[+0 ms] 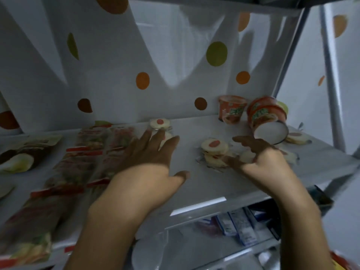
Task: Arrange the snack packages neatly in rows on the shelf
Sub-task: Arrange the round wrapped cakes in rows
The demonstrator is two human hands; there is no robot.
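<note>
Left hand (pixel 152 152): centre of the frame, palm down on the shelf (pixel 194 184), fingers straight and spread. Its fingertips touch the back biscuit pack (pixel 160 124).
Right hand (pixel 255 155): right of centre, fingers loosely curled, thumb toward the middle biscuit stack (pixel 214 148). A pale round shape sits between thumb and fingers, but blur hides whether the hand grips it, so I cannot tell.
Back biscuit pack: clear wrap, pale round biscuits with a red centre, close to the rear wall.
Middle biscuit stack: same kind, piled loosely between the 2 hands, just beside the right thumb.
Right biscuit pack (pixel 296 137): lying flat at the right edge of the shelf, behind the right hand.
Long packs (pixel 87 152): red-trimmed, laid flat in rows on the left half of the shelf, running from the back toward the lower left.
Brown packs (pixel 21 152): far left, lying flat.
Upright cup (pixel 231 111): orange, standing at the back right.
Tipped cups (pixel 266 121): nested, on their side right of the upright cup, white base facing the camera.
Spotted sheet (pixel 216 53): white with coloured dots, behind the shelf.
Cartons (pixel 239 225): blue and white, on the shelf below, lower right.
</note>
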